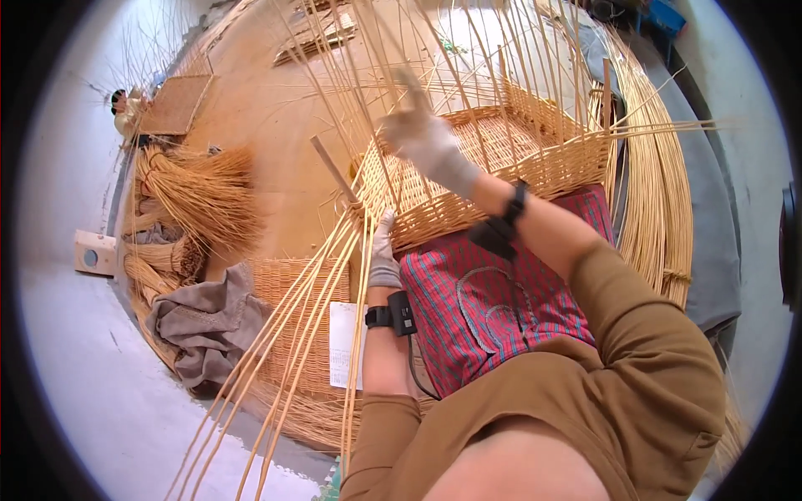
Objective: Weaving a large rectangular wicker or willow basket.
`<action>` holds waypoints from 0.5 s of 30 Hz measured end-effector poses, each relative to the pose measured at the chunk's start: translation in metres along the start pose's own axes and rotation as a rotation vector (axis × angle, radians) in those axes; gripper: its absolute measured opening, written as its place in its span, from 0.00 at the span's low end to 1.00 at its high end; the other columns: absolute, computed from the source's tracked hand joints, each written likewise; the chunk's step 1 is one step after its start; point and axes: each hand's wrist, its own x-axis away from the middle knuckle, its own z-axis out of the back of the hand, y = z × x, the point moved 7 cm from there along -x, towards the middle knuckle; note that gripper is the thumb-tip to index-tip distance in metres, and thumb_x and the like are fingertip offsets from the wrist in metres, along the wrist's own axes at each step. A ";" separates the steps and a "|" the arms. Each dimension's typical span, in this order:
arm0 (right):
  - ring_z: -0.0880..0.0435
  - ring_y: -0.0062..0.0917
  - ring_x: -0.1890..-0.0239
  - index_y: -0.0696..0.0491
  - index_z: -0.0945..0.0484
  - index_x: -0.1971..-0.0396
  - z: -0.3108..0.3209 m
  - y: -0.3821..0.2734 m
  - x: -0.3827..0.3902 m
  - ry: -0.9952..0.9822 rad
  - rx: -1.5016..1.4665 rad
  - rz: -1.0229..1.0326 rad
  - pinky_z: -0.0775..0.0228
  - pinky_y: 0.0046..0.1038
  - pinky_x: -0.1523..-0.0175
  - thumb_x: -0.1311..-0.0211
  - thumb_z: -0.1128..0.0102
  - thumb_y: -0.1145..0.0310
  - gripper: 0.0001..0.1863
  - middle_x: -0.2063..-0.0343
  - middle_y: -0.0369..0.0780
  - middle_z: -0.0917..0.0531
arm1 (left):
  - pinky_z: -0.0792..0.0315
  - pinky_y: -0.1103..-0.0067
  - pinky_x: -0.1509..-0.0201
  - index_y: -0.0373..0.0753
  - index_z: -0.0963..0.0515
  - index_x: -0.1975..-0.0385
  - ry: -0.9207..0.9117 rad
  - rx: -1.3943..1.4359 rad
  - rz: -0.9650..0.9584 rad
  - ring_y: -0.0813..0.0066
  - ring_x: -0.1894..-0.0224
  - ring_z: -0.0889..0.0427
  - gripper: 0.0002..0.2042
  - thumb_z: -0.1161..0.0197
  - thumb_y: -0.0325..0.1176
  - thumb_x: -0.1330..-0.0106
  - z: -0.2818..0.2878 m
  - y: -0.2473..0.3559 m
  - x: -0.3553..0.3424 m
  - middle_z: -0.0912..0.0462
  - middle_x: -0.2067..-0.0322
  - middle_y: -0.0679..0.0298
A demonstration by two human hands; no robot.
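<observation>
A rectangular woven willow basket (501, 204) with tall upright rods rests on a red plaid cushion (434, 317) over my lap. My left hand (383, 250), in a pale glove, grips the basket's near-left corner, beside long loose rods (313, 301) fanning down to the lower left. My right hand (422, 142), gloved and blurred, is raised over the basket's left part among the uprights, closed on a long greyish thing, too smeared to name. A short wooden stake (330, 167) sticks up at the left corner. Both wrists carry black strapped devices.
Cane bundles (196, 196) and a grey cloth (205, 326) lie at left, by a woven panel (296, 367) and white paper (342, 342). Long rods (660, 184) lie at right. A person (125, 117) is by the left wall near a board (171, 104); flat pieces (313, 46) lie at back.
</observation>
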 end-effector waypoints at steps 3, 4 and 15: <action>0.12 0.36 0.55 0.47 0.32 0.39 0.051 0.053 0.093 0.277 -0.647 -0.302 0.16 0.35 0.54 0.21 0.49 0.66 0.15 0.51 0.45 0.16 | 0.15 0.65 0.45 0.31 0.23 0.40 -0.010 0.069 0.150 0.60 0.54 0.12 0.27 0.26 0.42 0.33 0.008 -0.015 -0.014 0.13 0.50 0.54; 0.12 0.32 0.57 0.48 0.32 0.41 0.045 0.082 0.120 0.236 -0.893 -0.567 0.15 0.33 0.58 0.21 0.48 0.66 0.13 0.54 0.43 0.15 | 0.16 0.64 0.43 0.31 0.23 0.41 0.005 0.021 0.069 0.59 0.51 0.14 0.29 0.26 0.44 0.35 0.011 -0.011 -0.015 0.15 0.48 0.52; 0.13 0.26 0.63 0.45 0.36 0.45 0.061 0.148 0.175 0.345 -0.908 -0.952 0.21 0.26 0.74 0.32 0.40 0.79 0.21 0.59 0.41 0.14 | 0.18 0.72 0.64 0.41 0.38 0.26 -0.225 -0.743 -0.405 0.63 0.66 0.11 0.32 0.35 0.41 0.26 -0.098 0.005 0.034 0.19 0.42 0.46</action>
